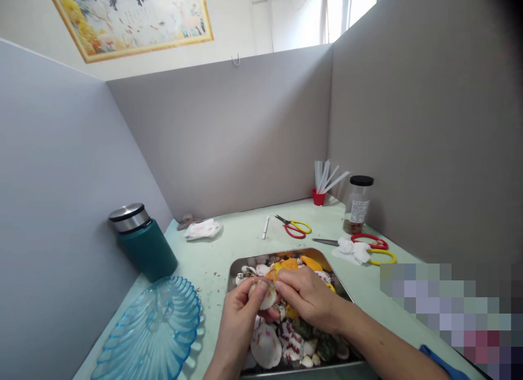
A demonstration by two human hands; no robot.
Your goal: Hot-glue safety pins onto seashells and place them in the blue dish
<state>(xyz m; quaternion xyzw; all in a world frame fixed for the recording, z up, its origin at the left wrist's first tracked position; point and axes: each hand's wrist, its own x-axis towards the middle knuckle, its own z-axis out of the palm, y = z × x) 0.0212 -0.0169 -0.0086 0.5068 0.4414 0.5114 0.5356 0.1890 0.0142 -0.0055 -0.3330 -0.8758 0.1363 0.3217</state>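
Pale shell (268,296): above the metal tray (306,369) | your left hand (241,304): gripping it, thumb on its face | your right hand (306,298): fingers curled by its edge, cannot tell its grip | hold that thumb steady, work low over the tray so slips land inside

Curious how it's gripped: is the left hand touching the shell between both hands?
Touching: the head view shows the left hand with its thumb across the shell.

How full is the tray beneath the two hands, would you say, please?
Quite full: shells lie crowded across most of the tray that shows, though the left hand and right hand hide part.
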